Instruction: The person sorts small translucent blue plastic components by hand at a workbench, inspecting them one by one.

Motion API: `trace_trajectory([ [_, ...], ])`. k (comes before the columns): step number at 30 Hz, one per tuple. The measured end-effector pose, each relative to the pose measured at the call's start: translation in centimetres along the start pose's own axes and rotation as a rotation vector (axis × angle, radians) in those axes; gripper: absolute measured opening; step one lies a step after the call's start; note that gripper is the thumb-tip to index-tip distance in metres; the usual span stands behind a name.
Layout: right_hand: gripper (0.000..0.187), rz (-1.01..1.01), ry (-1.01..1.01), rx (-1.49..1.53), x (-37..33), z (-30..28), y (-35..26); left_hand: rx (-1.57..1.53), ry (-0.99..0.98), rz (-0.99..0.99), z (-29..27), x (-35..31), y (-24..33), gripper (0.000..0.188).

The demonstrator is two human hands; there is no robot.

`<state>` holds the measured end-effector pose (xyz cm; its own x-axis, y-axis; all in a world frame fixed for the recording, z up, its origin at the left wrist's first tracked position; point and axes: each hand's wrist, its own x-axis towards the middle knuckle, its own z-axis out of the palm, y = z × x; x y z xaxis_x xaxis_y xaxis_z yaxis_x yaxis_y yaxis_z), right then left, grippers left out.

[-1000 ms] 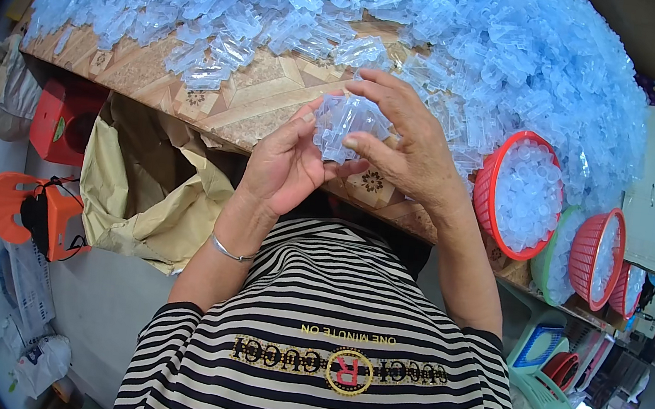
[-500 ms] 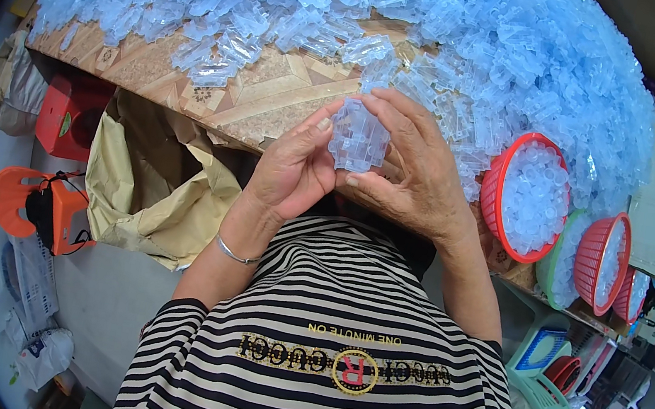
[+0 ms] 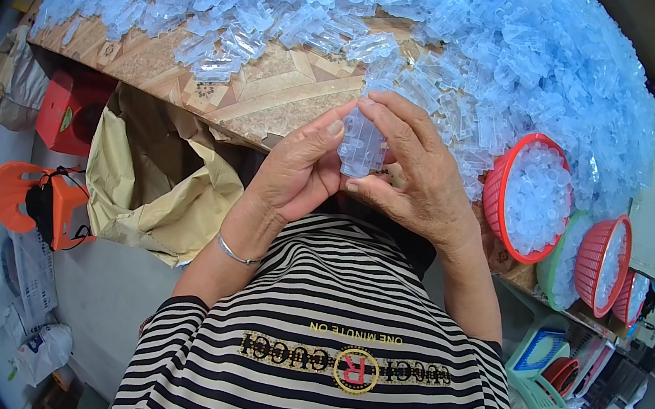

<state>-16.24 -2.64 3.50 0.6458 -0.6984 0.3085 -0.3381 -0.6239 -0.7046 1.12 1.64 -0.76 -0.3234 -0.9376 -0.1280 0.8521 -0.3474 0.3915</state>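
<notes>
Between my two hands, at the front edge of the patterned table [image 3: 276, 97], is a clear ribbed plastic piece [image 3: 364, 147]. My left hand [image 3: 300, 159] grips its left side, thumb near the upper corner. My right hand [image 3: 416, 167] holds the other side, with bent fingers at the top and the thumb at the lower edge. Just beyond my fingers, several similar clear plastic pieces [image 3: 374, 48] lie loose on the table. They merge into a large heap of clear plastic parts [image 3: 485, 34] that looks bluish and spreads across the far side.
To the right stands a red basket [image 3: 495, 199] of small clear parts, with a green basket [image 3: 546, 269] and another red basket [image 3: 592, 257] beyond. An opened brown paper sack [image 3: 115, 200] is below the table's left edge, near a red container [image 3: 64, 113] and an orange plastic object [image 3: 10, 198].
The clear piece has turned a little and shifted slightly right and down. My left hand has moved slightly with it; both hands keep hold.
</notes>
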Motion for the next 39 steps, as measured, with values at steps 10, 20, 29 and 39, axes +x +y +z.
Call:
trace_trajectory([
  [10,0.073,-0.005,0.025,0.076,-0.3,0.0,0.2,0.042,0.004,-0.020,0.2,0.0,-0.1,0.054],
  [20,0.073,0.003,0.031,0.055,-0.7,0.0,0.1,0.145,0.010,0.012,0.1,0.0,-0.8,0.055],
  [29,0.078,-0.166,0.227,-0.129,-1.5,2.1,0.8,0.546,0.056,0.151,0.8,-0.5,-1.8,0.069],
  [39,0.043,0.258,0.092,0.318,-1.0,-1.2,-0.2,1.180,0.002,0.393,0.4,-0.7,-1.9,0.069],
])
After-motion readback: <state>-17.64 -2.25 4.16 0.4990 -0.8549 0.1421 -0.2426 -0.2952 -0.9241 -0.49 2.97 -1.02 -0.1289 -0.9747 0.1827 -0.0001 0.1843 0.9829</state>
